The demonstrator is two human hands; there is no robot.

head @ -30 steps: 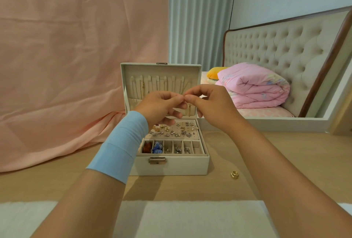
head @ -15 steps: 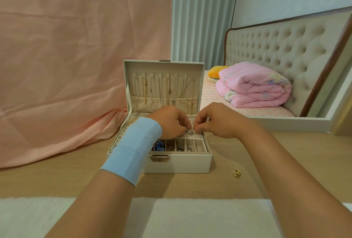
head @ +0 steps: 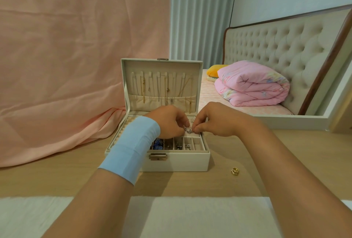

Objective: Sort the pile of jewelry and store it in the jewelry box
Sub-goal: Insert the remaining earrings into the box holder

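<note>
Wooden bench [head: 285,152]: left hand [head: 169,121] and right hand [head: 215,121] pinch what seems an earring [head: 187,130], just above the jewelry box [head: 179,161] pad.

Light is bright, soft, even. Faint shadows lie on the pale wooden tabletop [head: 57,178] beneath the forearms [head: 114,190]. Edges show wide-angle bowing.

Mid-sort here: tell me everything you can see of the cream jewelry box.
The cream, leather-look rectangular jewelry box stands on the wooden table, its lid open and upright. Thin gold chains hang from hooks in the lid above a pocket. A metal clasp sits on the front wall. Front compartments hold blue and silver pieces; ring rolls line the left. The left hand and right hand pinch a small silver piece over the upper tray.
</note>
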